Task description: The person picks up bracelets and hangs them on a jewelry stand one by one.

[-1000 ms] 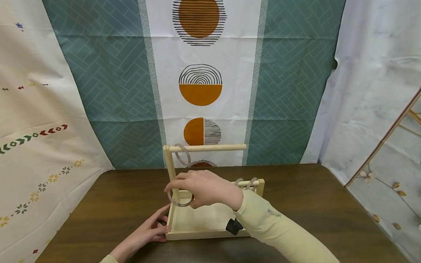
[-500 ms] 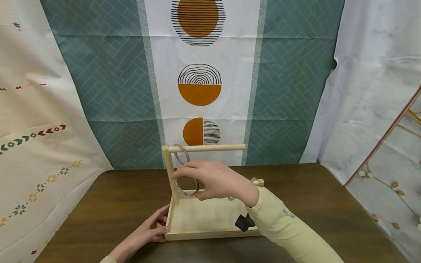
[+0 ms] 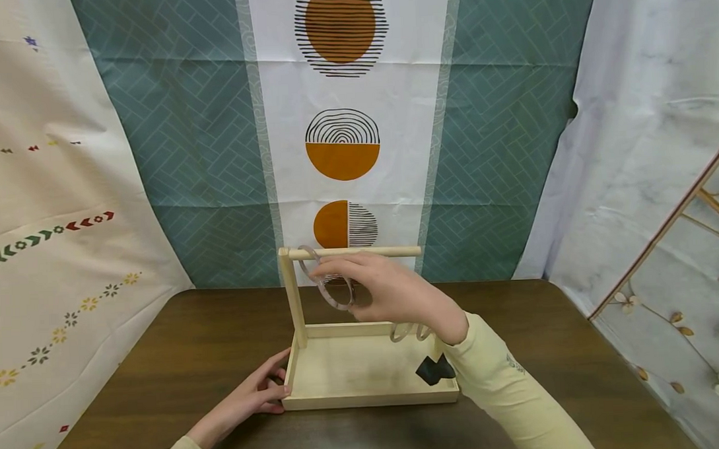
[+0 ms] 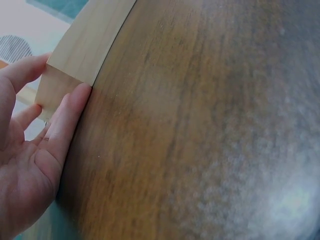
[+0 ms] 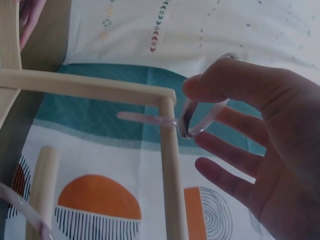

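Observation:
My right hand (image 3: 397, 290) pinches a pale lavender bangle (image 3: 328, 301) between thumb and fingers, near the upper bar (image 3: 396, 251) of a light wooden jewelry stand (image 3: 371, 400). A second bangle (image 3: 302, 264) hangs at the left end of that bar. In the right wrist view, the held bangle (image 5: 187, 117) is close to the bar's side, beside the hanging bangle (image 5: 140, 118). Two more bangles (image 3: 397, 337) hang lower right, partly hidden by my right hand. My left hand (image 3: 255, 393) rests its thumb and fingers against the left end of the stand's tray, at the corner.
The stand sits on a dark brown wooden table (image 3: 191, 343). Its base is a shallow rimmed tray (image 3: 347, 370). One upright post (image 3: 293, 299) rises at the left. Patterned cloths (image 3: 489, 180) hang behind and at both sides. A black wrist device (image 3: 434, 370) is on my right wrist.
My right hand has risen and moved to the right, bringing the bangle from low beside the post up close to the upper bar. My left hand has stayed in place.

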A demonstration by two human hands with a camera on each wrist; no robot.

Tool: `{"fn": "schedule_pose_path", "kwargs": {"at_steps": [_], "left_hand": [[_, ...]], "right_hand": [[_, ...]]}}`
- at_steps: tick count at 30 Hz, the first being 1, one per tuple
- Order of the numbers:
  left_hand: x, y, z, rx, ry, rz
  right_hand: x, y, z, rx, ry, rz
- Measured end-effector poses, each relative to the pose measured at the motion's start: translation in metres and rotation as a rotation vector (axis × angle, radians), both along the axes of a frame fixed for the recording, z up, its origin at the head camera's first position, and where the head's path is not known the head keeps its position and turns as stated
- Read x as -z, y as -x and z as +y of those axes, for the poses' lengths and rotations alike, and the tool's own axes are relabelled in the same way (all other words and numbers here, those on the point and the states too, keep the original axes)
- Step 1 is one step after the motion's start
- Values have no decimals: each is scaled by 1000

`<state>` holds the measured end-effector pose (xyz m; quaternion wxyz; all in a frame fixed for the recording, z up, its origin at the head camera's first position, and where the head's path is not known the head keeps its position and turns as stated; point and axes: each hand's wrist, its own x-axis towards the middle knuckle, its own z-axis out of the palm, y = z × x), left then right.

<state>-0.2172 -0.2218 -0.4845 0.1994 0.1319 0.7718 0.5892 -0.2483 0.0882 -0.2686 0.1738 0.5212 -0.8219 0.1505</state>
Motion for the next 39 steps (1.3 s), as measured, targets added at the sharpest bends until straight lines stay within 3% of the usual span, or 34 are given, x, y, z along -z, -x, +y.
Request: {"fn": "schedule_pose_path", "kwargs": {"at_steps": [19,39], "left_hand": [[0,0,1,5,-9,7],[0,0,1,-8,-1,2]], "right_hand": [[-11,6,33,91,62,-82],[-27,13,82,139,156,-34]]}}
